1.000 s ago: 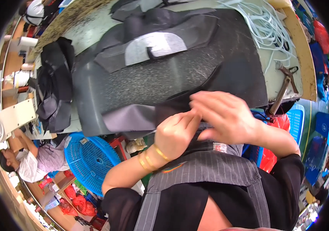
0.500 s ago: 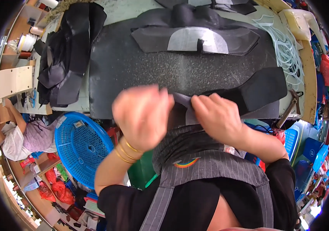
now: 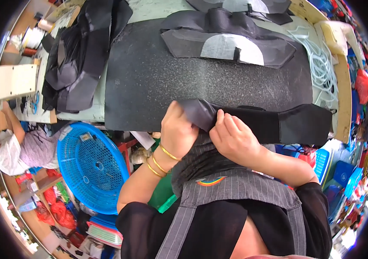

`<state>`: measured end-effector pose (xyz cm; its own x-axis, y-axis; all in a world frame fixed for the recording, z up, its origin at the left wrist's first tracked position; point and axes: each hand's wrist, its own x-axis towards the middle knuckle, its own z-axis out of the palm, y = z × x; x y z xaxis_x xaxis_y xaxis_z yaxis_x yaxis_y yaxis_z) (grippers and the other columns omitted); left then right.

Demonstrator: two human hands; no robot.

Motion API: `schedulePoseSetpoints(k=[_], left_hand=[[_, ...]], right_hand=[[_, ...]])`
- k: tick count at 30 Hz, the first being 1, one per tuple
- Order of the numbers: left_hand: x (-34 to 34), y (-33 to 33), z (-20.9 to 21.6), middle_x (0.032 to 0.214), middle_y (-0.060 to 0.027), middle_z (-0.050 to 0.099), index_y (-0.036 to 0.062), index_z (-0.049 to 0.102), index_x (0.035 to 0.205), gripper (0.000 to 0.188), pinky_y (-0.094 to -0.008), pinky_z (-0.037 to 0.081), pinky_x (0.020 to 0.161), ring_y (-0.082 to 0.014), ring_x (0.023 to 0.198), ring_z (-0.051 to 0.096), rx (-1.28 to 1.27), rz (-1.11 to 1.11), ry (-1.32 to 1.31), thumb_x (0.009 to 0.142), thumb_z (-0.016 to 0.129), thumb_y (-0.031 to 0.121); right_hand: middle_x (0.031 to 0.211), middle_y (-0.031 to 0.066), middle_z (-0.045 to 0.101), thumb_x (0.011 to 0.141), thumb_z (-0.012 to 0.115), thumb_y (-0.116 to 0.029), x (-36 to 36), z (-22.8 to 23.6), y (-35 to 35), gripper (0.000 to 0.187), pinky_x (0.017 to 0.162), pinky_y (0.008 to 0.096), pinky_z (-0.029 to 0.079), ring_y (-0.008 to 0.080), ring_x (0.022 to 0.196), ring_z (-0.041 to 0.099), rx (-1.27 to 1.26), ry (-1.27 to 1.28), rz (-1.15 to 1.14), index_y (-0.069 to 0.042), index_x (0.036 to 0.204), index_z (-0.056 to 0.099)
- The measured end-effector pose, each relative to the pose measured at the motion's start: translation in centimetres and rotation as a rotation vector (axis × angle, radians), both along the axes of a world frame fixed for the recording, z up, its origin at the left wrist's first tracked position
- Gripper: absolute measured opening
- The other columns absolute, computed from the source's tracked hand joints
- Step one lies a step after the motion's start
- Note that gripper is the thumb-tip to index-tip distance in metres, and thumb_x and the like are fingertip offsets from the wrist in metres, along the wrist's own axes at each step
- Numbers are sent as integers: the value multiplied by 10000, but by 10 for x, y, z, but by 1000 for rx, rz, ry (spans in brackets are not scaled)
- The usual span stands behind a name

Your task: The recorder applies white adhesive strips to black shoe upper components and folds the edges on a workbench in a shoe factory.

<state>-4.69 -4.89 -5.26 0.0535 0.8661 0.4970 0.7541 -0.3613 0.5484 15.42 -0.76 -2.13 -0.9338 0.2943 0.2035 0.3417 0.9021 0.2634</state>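
Observation:
A long black piece of material (image 3: 257,123), smooth and leather-like at its left end, lies along the near edge of the table. My left hand (image 3: 177,131), with gold bangles at the wrist, grips its left end with bent fingers. Close beside it my right hand (image 3: 234,136) pinches the same piece by its near edge. The fingertips of both hands are partly hidden by the folded material. Beyond the hands lies a dark speckled mat (image 3: 171,64). A similar black piece with a pale half-round patch (image 3: 222,46) rests at the mat's far side.
A heap of black pieces (image 3: 78,64) lies at the table's left. Pale cord (image 3: 322,71) is coiled at the right, near a hand tool's edge. A blue plastic basket (image 3: 65,162) stands left of me. Another person (image 3: 33,149) sits farther left.
My left hand has come down and right and now grips the material's left end, which is turned up. My right hand has shifted slightly down. The whole view has tilted a little.

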Motion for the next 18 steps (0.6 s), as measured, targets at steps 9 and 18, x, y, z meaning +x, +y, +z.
schedulePoseSetpoints(k=[9, 18], left_hand=[[-18, 47, 23, 969, -63, 692, 58, 669, 1019, 315, -348, 571, 702, -252, 834, 658, -7, -239, 307, 705, 674, 25], [-44, 59, 31, 1006, -73, 669, 31, 688, 1066, 304, -343, 588, 738, -248, 852, 654, 38, -508, 397, 772, 652, 98]], right_hand=[[1113, 231, 676, 740, 628, -167, 4, -9, -5, 217, 766, 318, 537, 235, 871, 628, -42, 146, -90, -2, 881, 617], [925, 62, 526, 759, 679, -130, -6, -11, 2, 594, 736, 309, 489, 200, 844, 553, -451, 364, -262, 103, 1295, 571]])
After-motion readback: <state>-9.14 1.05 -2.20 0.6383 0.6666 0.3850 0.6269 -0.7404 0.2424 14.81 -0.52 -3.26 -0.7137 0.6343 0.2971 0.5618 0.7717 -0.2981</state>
